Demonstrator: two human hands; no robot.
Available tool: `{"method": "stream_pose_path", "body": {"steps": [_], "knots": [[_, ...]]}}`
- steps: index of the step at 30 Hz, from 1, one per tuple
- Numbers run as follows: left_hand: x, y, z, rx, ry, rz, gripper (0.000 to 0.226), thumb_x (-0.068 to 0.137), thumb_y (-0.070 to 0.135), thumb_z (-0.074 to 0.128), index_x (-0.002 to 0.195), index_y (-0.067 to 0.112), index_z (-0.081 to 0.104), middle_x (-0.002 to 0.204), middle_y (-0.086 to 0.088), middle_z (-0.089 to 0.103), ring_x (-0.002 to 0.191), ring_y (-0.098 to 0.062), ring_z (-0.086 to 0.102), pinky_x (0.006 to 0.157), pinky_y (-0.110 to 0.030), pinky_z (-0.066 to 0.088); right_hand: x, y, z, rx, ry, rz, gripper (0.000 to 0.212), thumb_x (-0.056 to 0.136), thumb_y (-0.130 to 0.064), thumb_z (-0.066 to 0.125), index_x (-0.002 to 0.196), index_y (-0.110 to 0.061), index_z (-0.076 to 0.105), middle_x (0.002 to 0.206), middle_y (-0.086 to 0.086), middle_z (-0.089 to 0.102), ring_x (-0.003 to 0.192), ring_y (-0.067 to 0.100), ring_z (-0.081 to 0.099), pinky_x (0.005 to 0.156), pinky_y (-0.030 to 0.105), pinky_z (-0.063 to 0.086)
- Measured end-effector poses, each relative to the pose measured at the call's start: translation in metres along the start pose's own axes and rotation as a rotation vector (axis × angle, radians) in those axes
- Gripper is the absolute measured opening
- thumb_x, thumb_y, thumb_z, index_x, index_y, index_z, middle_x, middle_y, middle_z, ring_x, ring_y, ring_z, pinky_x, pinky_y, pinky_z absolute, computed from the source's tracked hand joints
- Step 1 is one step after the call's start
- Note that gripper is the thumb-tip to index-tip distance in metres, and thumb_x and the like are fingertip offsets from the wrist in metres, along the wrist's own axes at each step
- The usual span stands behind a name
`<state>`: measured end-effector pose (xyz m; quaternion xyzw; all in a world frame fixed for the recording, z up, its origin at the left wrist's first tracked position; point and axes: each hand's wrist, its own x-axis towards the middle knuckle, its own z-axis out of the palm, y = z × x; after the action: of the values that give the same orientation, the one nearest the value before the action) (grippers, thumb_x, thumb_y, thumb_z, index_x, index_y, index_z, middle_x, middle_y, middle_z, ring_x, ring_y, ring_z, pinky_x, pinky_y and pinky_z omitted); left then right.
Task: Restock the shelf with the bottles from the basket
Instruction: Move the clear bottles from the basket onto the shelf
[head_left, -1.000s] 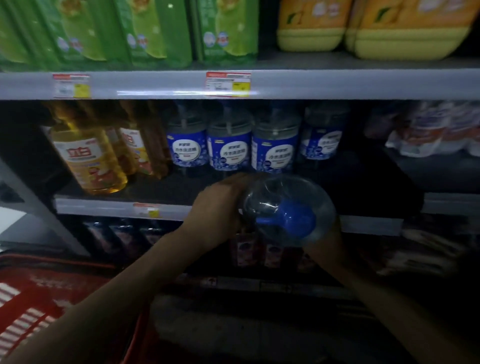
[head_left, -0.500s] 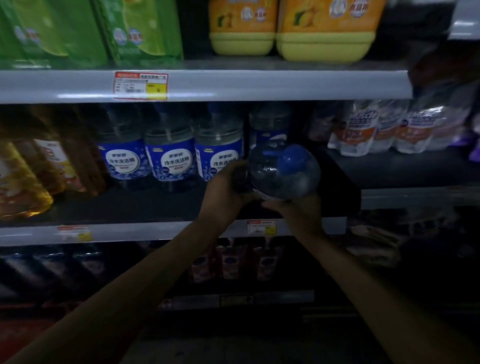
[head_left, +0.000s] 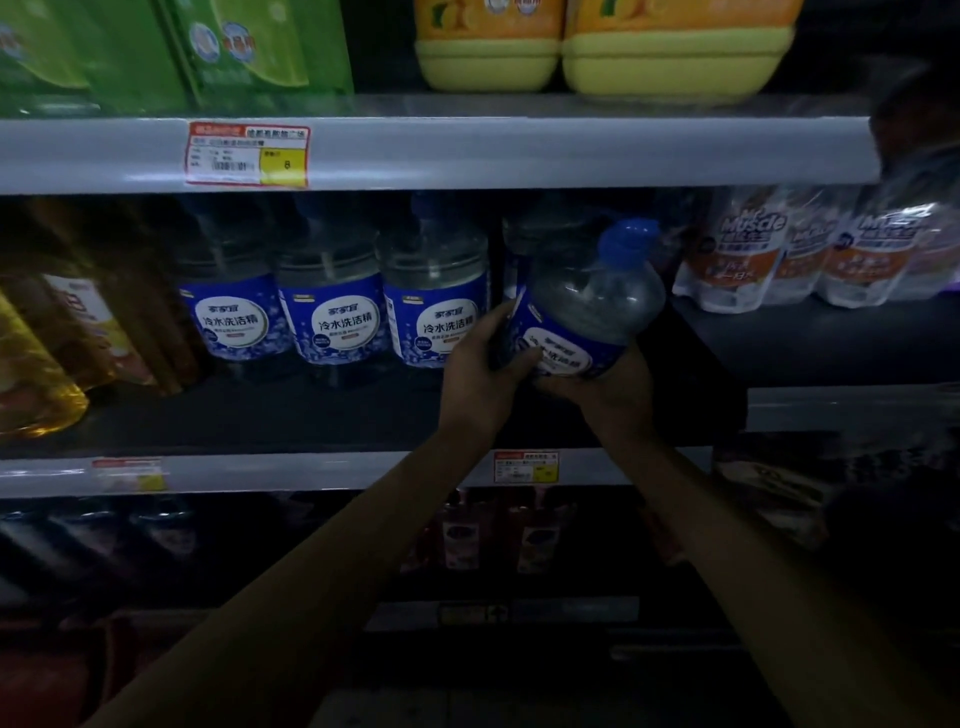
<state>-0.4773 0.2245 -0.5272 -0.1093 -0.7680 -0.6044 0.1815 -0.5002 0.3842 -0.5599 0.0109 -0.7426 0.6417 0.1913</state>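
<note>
Head: two hands (head_left: 479, 379) (head_left: 615, 397), one bottle (head_left: 592, 306)

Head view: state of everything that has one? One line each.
held bottle, tilted, blue cap on, not yet set down
left hand, grips the held bottle's left side
right hand, holds the held bottle from below
shelved bottles, upright in a row on the middle shelf
amber bottles, upright, left of that row
refill pouches, standing at the right
</note>
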Motion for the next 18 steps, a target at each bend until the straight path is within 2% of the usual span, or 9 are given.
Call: {"method": "stream_pose_path", "body": {"steps": [2,4,6,9,12,15,17,18], "knots": [[0.001,-0.009,0.006,-0.028,0.041,-0.016,0.054,0.095,0.011,0.072,0.146,0.013,0.056,0.139,-0.002,0.066,0.126,-0.012,0.063,0.103,-0.041,0.057,0.003,-0.001,0.001,-0.022,-0.004,0.021,0.090,0.053,-0.015,0.100,0.132,-0.015,0.059,0.117,-0.006,0.072,0.101,0.002,0.069,0.080,0.021,0.059],[0.002,-0.016,0.009,-0.064,0.064,-0.037,0.052,0.097,0.012,0.070,0.147,0.013,0.055,0.140,-0.003,0.066,0.128,-0.015,0.063,0.105,-0.047,0.055,0.005,-0.003,0.003,-0.081,0.006,0.035,0.086,0.053,-0.018,0.100,0.130,-0.016,0.061,0.115,-0.007,0.071,0.095,-0.003,0.067,0.075,0.013,0.056],[0.002,-0.020,0.010,-0.096,0.055,-0.049,0.052,0.100,0.010,0.066,0.150,0.014,0.053,0.142,-0.003,0.065,0.131,-0.015,0.061,0.108,-0.047,0.053,0.007,-0.004,0.005,-0.157,0.019,0.019,0.084,0.052,-0.026,0.101,0.126,-0.016,0.063,0.114,-0.006,0.073,0.095,0.004,0.069,0.074,0.016,0.056],[0.003,-0.025,0.008,-0.097,0.013,-0.059,0.062,0.097,0.001,0.065,0.155,0.015,0.047,0.147,-0.001,0.061,0.135,-0.013,0.058,0.112,-0.044,0.051,0.007,-0.004,0.009,-0.238,0.033,0.022,0.079,0.056,-0.029,0.099,0.125,-0.014,0.064,0.114,-0.003,0.073,0.095,0.009,0.069,0.065,0.010,0.049],[0.004,-0.031,0.004,-0.105,-0.061,-0.093,0.070,0.091,0.006,0.071,0.155,0.019,0.045,0.151,0.002,0.058,0.139,-0.013,0.054,0.114,-0.045,0.048,0.003,-0.005,0.011,-0.299,0.025,0.022,0.073,0.063,-0.033,0.096,0.126,-0.015,0.062,0.117,-0.002,0.072,0.098,0.012,0.067,0.063,0.010,0.044],[0.003,-0.031,-0.001,-0.114,-0.105,-0.147,0.072,0.091,0.002,0.071,0.155,0.020,0.045,0.150,0.005,0.057,0.136,-0.010,0.055,0.112,-0.034,0.050,-0.003,-0.005,0.010,-0.305,0.009,0.024,0.075,0.067,-0.028,0.094,0.132,-0.015,0.059,0.122,-0.001,0.069,0.101,0.009,0.062,0.067,0.009,0.041],[0.002,-0.029,-0.004,-0.128,-0.140,-0.207,0.071,0.092,-0.005,0.068,0.155,0.019,0.045,0.146,0.006,0.058,0.130,-0.007,0.055,0.104,-0.018,0.051,-0.009,-0.007,0.009,-0.323,0.009,0.035,0.077,0.069,-0.021,0.092,0.137,-0.014,0.056,0.126,0.001,0.068,0.104,0.009,0.059,0.075,0.015,0.043],[0.001,-0.027,-0.006,-0.125,-0.159,-0.235,0.070,0.092,-0.005,0.068,0.154,0.018,0.046,0.144,0.006,0.059,0.128,-0.008,0.055,0.101,-0.015,0.051,-0.012,-0.009,0.007,-0.337,0.008,0.041,0.078,0.070,-0.018,0.092,0.139,-0.013,0.054,0.128,0.003,0.067,0.105,0.008,0.058,0.079,0.019,0.044]]}}
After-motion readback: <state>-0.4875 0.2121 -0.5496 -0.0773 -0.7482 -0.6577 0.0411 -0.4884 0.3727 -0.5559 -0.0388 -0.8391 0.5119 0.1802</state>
